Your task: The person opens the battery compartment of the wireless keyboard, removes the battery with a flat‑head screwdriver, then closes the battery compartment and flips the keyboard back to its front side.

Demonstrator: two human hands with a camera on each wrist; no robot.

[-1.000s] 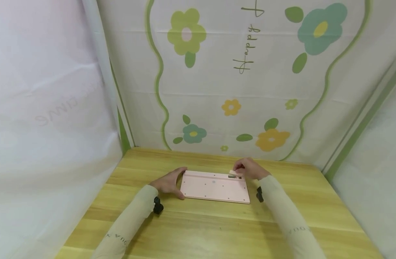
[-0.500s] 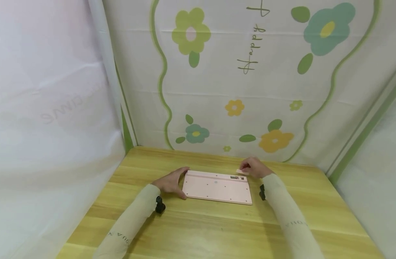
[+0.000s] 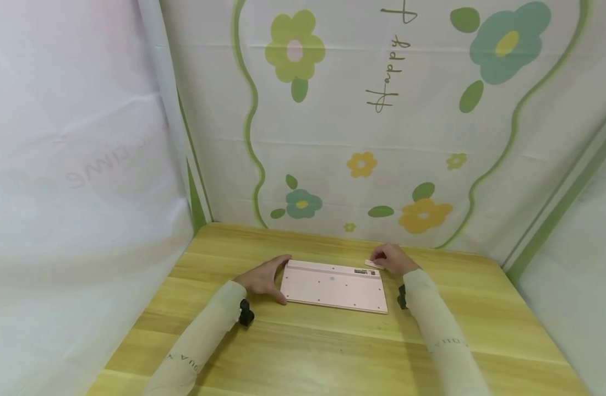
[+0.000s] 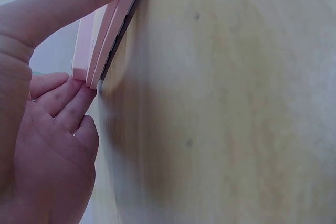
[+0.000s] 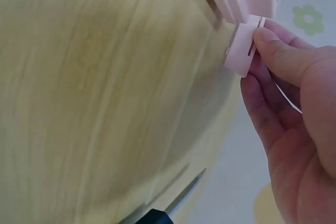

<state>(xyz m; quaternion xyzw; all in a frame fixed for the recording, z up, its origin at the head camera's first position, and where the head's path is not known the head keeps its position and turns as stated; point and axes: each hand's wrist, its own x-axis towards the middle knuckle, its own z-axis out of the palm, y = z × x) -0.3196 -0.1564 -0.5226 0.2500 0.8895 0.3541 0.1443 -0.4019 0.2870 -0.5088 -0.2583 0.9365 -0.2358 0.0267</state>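
Observation:
A pink keyboard point(image 3: 327, 291) lies underside up on the wooden table, several small screws showing. Near its far right corner, the battery compartment point(image 3: 364, 271) is uncovered. My left hand point(image 3: 260, 278) holds the keyboard's left end between thumb and fingers; in the left wrist view the fingertips touch its corner point(image 4: 80, 72). Just beyond the far right corner, my right hand point(image 3: 394, 259) pinches a small pink battery cover point(image 5: 242, 50) with thumb and fingers. The cover is off the keyboard and close to the tabletop; whether it touches the wood I cannot tell.
The wooden table point(image 3: 303, 352) extends on all sides of the keyboard. A flower-printed cloth point(image 3: 332, 121) hangs behind the far edge, with pale cloth walls left and right. A dark piece point(image 5: 155, 216) with a slim pointed grey part shows low in the right wrist view.
My right hand has drawn the battery cover off the keyboard, right and away from the compartment, then lowered it slightly. My left hand keeps its hold on the keyboard. The head view has shifted slightly.

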